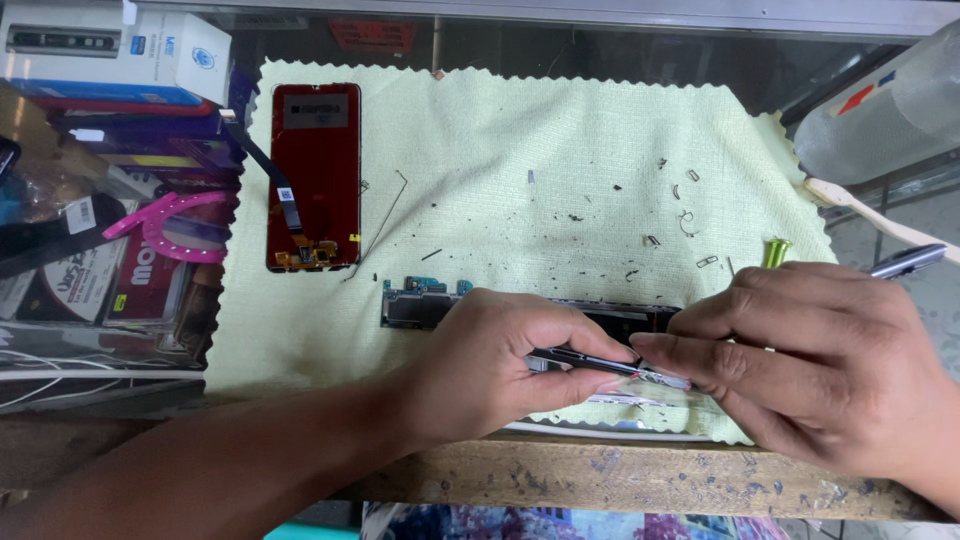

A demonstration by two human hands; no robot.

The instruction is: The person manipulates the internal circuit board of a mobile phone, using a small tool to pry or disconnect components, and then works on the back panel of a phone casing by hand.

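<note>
Left hand [490, 365]: reaches in from the lower left; its fingers [575, 345] are clamped on a thin dark phone part [590, 362], held edge-up above the near edge of the cloth.
Right hand [810, 360]: comes in from the right; thumb and forefinger are pinched together on the right end of the same phone part, meeting the left fingertips. A grey pen-like tool [908, 260] sticks out behind this hand.
Phone part: a narrow, dark, shiny strip, just in front of a dark phone frame [430, 308] that lies flat on the cloth.
Cloth [520, 150]: pale yellow-green with zigzag edges, spread over the desk [560, 480], dotted with small screws and metal bits.
Red screen panel [314, 175]: lies face-down at the cloth's upper left, with a black ribbon cable running across it.
Yellow-green pins [775, 251]: just beyond the right hand.
Left side: boxes, packets and a pink curved tool [165, 225].
Upper right: a clear plastic bottle [885, 105] lying on its side.
</note>
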